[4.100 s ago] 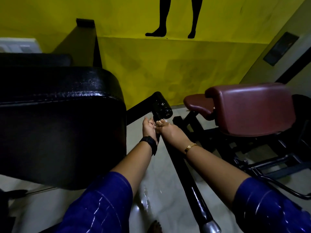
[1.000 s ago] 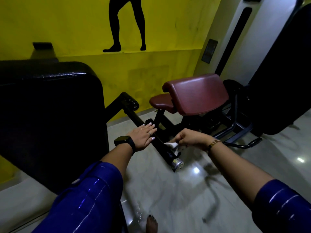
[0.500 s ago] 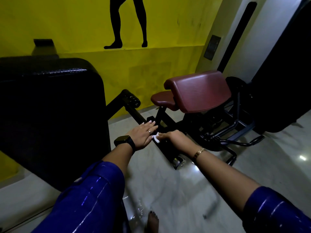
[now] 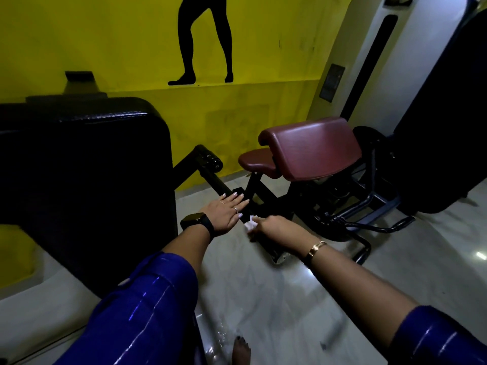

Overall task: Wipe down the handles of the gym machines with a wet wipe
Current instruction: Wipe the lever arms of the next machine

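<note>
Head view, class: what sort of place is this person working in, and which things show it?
Most likely a gym. A maroon padded bench stands on a black frame, a big black pad sits at left, and the right hand holds a white wipe on a black machine bar.

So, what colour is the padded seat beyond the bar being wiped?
The padded seat is dark maroon, clearest in the head view.
</note>
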